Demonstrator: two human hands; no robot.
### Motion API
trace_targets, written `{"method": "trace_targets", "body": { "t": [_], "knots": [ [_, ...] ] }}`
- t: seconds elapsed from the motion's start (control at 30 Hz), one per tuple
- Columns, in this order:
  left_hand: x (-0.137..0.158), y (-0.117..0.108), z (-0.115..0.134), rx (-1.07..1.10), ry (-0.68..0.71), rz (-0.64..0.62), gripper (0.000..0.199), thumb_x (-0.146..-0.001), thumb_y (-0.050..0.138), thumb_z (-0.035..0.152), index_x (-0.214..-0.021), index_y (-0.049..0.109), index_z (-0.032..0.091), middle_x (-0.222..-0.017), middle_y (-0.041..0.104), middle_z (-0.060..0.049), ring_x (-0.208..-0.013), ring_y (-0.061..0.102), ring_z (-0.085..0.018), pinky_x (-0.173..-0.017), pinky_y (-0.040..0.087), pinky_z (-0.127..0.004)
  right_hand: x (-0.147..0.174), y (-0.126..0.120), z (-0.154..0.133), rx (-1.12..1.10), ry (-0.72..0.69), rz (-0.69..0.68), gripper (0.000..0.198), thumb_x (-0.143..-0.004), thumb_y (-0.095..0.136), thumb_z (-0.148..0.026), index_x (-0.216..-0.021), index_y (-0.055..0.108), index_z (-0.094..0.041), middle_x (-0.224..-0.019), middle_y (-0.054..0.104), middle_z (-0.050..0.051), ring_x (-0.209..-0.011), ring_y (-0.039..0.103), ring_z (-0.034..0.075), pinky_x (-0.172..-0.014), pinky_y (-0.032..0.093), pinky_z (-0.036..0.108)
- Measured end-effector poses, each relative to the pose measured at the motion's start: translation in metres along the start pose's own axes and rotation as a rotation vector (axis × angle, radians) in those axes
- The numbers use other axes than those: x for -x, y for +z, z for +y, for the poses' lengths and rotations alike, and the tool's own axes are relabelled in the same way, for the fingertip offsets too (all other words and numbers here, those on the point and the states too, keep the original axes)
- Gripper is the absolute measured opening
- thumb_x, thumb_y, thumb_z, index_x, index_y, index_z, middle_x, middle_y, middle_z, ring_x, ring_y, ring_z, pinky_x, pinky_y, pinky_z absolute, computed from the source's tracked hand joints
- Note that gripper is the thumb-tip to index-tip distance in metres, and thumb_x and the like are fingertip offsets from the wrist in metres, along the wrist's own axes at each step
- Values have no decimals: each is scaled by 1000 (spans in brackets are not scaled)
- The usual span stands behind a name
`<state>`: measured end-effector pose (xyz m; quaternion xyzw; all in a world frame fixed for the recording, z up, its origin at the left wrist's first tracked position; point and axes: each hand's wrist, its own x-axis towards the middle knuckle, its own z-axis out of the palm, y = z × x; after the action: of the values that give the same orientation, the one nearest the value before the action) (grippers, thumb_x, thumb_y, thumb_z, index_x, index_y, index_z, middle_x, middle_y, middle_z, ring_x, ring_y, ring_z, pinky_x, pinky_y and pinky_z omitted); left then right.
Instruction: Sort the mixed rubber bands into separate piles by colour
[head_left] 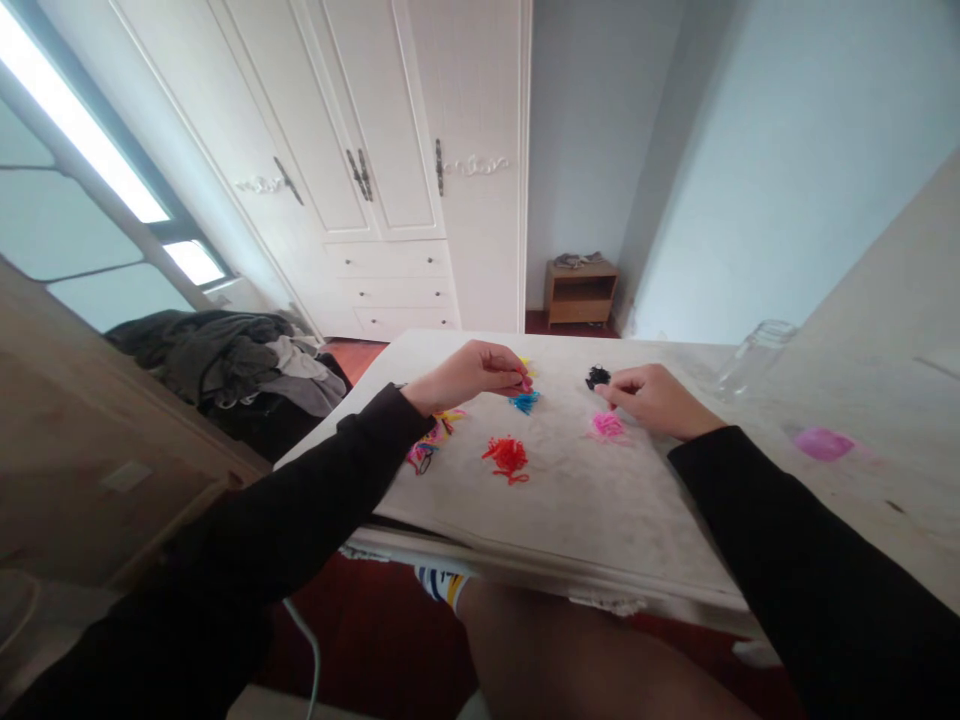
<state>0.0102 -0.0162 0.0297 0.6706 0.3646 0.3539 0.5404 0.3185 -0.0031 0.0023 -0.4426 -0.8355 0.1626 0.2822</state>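
Observation:
My left hand (480, 374) is closed in a pinch on a small bunch of reddish-pink rubber bands (526, 381), just above a blue pile of bands (525, 402). Partly hidden behind that hand is a yellow pile (529, 366). My right hand (651, 400) has thumb and fingers pinched together at the edge of a black pile (597, 377); what lies between the fingertips is too small to make out. Below it sits a pink pile (607, 426). A red pile (506, 455) lies nearer me, and a mixed-colour pile (435, 437) is partly covered by my left sleeve.
The white table (570, 510) carries a clear glass jar (757, 355) and a pink patch (823, 443) at the right. Dark clothes (217, 370) are heaped at the left. A white wardrobe (480, 230) and a small wooden cabinet (581, 295) stand beyond.

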Motion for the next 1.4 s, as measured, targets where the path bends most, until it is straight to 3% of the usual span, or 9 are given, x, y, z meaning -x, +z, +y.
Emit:
{"method": "trace_targets", "body": {
  "t": [0.17,0.27,0.37,0.5,0.73,0.83,1.0,1.2,1.4],
  "knots": [
    [-36,13,-11,70,38,27,43,-69,92,43,-87,71,10,-92,80,-13,-85,77,-19,-84,62,-35,-1,2,-3,-36,-44,38,38,-89,60,-46,-64,66,-18,-63,62,1,-61,51,14,-62,39,30],
    [-40,18,-20,101,58,72,47,-66,93,46,-85,69,11,-91,80,-13,-86,78,-21,-82,63,-35,-2,5,-12,-88,-108,57,23,-88,64,-38,-78,73,-18,-76,68,4,-72,59,17,-67,44,30],
    [-32,21,-21,113,79,66,47,-67,92,49,-85,68,12,-92,81,-12,-88,79,-23,-82,63,-35,-1,9,-25,-135,-208,21,17,-88,67,-35,-95,77,-22,-102,74,8,-95,65,22,-77,49,34],
    [-25,21,-19,81,111,82,45,-70,90,49,-86,67,13,-85,80,-9,-89,79,-24,-81,63,-35,1,12,-38,-188,-301,-42,28,-89,70,-35,-116,75,-29,-129,69,9,-120,61,28,-86,54,40],
    [-28,23,-27,54,105,74,44,-72,90,48,-86,67,13,-83,80,-10,-83,79,-24,-75,64,-35,5,14,-40,-215,-331,-77,42,-90,69,-36,-131,69,-30,-137,66,9,-123,61,29,-88,55,43],
    [-28,24,-28,74,85,54,47,-70,91,49,-86,66,13,-80,80,-9,-84,80,-24,-74,65,-34,4,14,-40,-245,-281,-47,37,-90,68,-34,-126,72,-27,-131,69,10,-115,64,27,-82,54,38],
    [-28,24,-28,46,74,45,45,-72,89,49,-85,66,12,-91,81,-12,-81,80,-24,-72,66,-34,1,12,-38,-263,-166,42,25,-92,62,-39,-100,80,-22,-106,76,9,-93,67,22,-74,50,33],
    [-28,23,-30,24,70,49,47,-71,90,50,-87,69,11,-93,80,-13,-76,79,-23,-69,67,-33,2,4,-24,-181,61,91,56,-97,51,-56,-63,73,-18,-63,67,5,-67,61,18,-67,42,32],
    [-29,23,-31,-22,89,36,45,-70,90,49,-88,75,11,-88,79,-12,-74,78,-22,-69,67,-34,3,0,-19,-114,111,38,68,-97,45,-64,-51,66,-19,-54,60,5,-65,60,18,-70,41,33]
  ]
}}
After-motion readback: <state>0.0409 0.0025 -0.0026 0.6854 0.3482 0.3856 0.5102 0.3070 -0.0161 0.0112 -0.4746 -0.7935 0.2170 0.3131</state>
